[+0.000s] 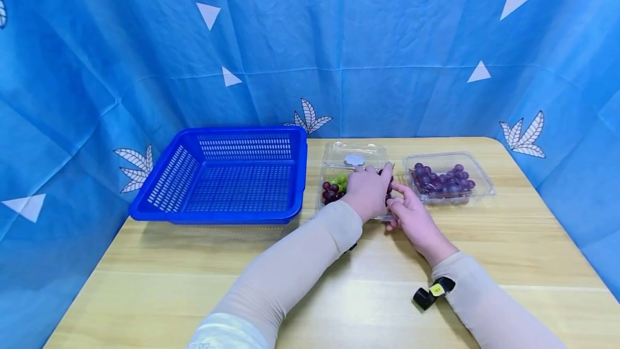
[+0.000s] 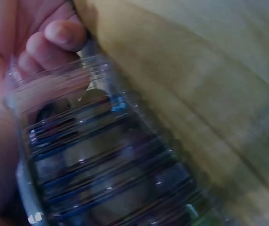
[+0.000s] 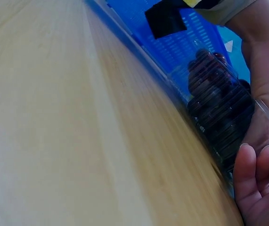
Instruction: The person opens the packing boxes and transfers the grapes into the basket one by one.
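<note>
An open clear plastic container (image 1: 322,198) holds dark red grapes (image 1: 331,193) and some green grapes (image 1: 339,180). Its lid (image 1: 339,154), bearing a white label, is folded back behind it. My left hand (image 1: 368,193) reaches down over the container's right half, its fingertips largely hidden among the dark grapes. At the right end, my right hand (image 1: 411,214) grips the container's wall, thumb near the rim and other fingers lower outside. The ridged side (image 2: 106,155) shows close up in the left wrist view, with the right hand's curled fingers (image 2: 54,42) at its end.
To the left stands a blue perforated basket (image 1: 218,217) with nothing in it. A second clear container (image 1: 479,176) with purple grapes (image 1: 443,179) sits to the right. Behind the wooden table (image 1: 378,306) hangs a blue curtain (image 1: 387,42).
</note>
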{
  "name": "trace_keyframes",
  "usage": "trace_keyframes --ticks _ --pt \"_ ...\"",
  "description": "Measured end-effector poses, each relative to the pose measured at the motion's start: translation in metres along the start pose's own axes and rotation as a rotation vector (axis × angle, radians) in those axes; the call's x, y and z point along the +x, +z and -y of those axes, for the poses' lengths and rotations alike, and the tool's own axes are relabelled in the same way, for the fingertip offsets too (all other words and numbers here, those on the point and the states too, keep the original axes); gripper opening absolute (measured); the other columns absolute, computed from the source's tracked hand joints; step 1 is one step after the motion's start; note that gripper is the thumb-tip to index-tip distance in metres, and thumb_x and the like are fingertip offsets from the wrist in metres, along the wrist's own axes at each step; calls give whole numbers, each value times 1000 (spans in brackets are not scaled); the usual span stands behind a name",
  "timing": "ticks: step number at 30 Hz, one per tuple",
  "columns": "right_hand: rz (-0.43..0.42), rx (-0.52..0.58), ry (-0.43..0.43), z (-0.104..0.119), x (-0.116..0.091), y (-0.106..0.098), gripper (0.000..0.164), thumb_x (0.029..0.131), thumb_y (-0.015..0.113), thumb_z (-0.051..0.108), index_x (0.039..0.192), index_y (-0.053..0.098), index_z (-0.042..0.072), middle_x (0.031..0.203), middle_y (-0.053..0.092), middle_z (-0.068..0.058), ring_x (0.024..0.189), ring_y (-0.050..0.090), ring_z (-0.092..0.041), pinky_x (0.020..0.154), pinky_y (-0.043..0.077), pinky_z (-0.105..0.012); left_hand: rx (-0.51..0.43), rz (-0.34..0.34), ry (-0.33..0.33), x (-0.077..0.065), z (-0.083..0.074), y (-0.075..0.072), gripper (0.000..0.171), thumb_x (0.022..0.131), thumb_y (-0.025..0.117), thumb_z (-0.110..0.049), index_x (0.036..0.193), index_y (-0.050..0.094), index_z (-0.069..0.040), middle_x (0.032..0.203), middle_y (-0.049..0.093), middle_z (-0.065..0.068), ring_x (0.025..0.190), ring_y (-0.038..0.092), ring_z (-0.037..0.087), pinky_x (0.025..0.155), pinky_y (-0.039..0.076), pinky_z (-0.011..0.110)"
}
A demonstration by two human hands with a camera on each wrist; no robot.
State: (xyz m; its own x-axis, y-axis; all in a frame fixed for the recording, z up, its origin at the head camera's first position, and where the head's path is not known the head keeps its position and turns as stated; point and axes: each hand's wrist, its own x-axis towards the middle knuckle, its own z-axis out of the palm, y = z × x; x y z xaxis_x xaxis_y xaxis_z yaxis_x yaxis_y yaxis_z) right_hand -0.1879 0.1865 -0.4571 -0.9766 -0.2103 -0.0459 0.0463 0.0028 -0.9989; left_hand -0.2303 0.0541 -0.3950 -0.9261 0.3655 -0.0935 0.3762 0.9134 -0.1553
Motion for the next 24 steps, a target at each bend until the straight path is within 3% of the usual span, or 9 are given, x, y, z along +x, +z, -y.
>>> trace_keyframes --ticks 6,11,15,19,24 --pt "6 5 17 1 -1 -2 61 105 47 10 157 17 0 79 53 -4 60 52 -12 63 58 -34 0 -47 34 2 1 5 65 86 68 -58 134 40 -24 111 60 7 96 58 28 61 50 32" --pt "-4 12 24 1 -1 -1 64 104 48 9 158 14 1 78 54 -3 59 53 -12 63 58 -34 -85 -86 117 0 9 4 70 84 73 -52 137 40 -21 103 60 3 77 58 18 53 48 31" --pt "-14 18 12 2 0 0 63 104 47 8 157 15 -1 76 52 -2 58 53 -11 61 58 -32 -255 -107 170 -5 21 0 84 80 79 -41 149 35 -20 114 63 10 63 57 15 47 47 30" --pt "-20 17 13 2 0 -1 60 104 46 7 156 18 0 76 49 -2 57 52 -11 60 58 -32 -457 -147 164 -12 33 -1 96 79 79 -34 158 27 -21 130 60 12 61 59 16 49 49 30" --pt "-16 15 18 0 1 -1 61 104 45 7 158 16 1 79 48 -3 59 52 -11 62 58 -33 -639 -223 123 -20 42 -5 100 76 77 -28 160 23 -25 135 55 8 84 61 18 64 53 33"
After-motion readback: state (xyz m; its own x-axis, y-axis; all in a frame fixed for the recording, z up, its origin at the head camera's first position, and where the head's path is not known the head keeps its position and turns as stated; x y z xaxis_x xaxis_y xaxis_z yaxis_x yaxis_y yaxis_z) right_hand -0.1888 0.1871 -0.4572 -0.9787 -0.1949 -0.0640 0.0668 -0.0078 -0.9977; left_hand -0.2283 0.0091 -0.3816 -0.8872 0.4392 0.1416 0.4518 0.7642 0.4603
